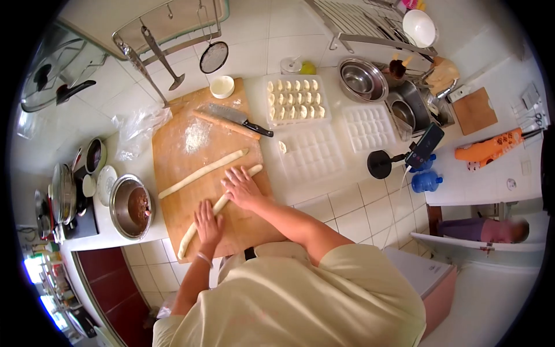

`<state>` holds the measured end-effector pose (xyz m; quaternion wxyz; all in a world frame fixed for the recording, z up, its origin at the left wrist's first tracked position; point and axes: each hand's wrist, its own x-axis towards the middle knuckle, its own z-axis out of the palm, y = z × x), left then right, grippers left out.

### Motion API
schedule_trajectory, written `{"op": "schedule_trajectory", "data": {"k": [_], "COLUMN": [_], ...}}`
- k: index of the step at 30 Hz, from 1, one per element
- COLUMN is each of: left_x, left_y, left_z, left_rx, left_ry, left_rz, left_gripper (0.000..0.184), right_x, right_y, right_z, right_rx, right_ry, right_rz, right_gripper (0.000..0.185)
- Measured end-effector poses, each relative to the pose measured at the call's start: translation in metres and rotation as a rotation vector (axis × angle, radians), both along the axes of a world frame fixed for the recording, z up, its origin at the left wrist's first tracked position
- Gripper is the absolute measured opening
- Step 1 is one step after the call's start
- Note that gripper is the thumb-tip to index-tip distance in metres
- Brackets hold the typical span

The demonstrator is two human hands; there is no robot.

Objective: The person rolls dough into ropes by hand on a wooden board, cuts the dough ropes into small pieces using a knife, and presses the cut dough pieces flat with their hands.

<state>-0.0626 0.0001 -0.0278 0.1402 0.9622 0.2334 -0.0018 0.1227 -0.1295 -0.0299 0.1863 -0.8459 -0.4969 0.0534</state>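
My left hand (pixel 208 223) lies flat on a long dough rope (pixel 188 237), with its fingers stretched out. Farther along the same rope rests my right hand (pixel 241 188), palm down and fingers spread. Beneath is a large wooden board (pixel 173 136). A second dough rope (pixel 202 172) lies roughly parallel, just beyond my hands. On the far part of the board are a small heap of flour (pixel 196 140), a rolling pin (pixel 225 124), a kitchen knife (pixel 234 117) with a black handle and a small white bowl (pixel 222 87).
A tray (pixel 298 120) of dumplings stands right of the board. Nearer is a clear tray (pixel 309 153) with one dumpling. A steel bowl (pixel 130 202) of filling sits at left. A phone (pixel 426 144) on a stand is at right. A person (pixel 483 229) shows beyond a doorway.
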Motion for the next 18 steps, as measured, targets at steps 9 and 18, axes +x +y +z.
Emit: {"op": "schedule_trajectory", "data": {"k": [9, 18], "left_x": [-0.05, -0.01], "left_y": [-0.028, 0.024], "left_z": [0.039, 0.036], "left_rx": [-0.043, -0.092], "left_ry": [0.235, -0.067], "left_rz": [-0.228, -0.048], "left_gripper": [0.088, 0.07], "right_x": [-0.042, 0.002], "right_y": [-0.1, -0.02], "right_z": [0.021, 0.021], "right_rx": [-0.063, 0.001], "right_ry": [0.057, 0.0], "right_rz": [0.068, 0.01], "right_gripper": [0.057, 0.053]}}
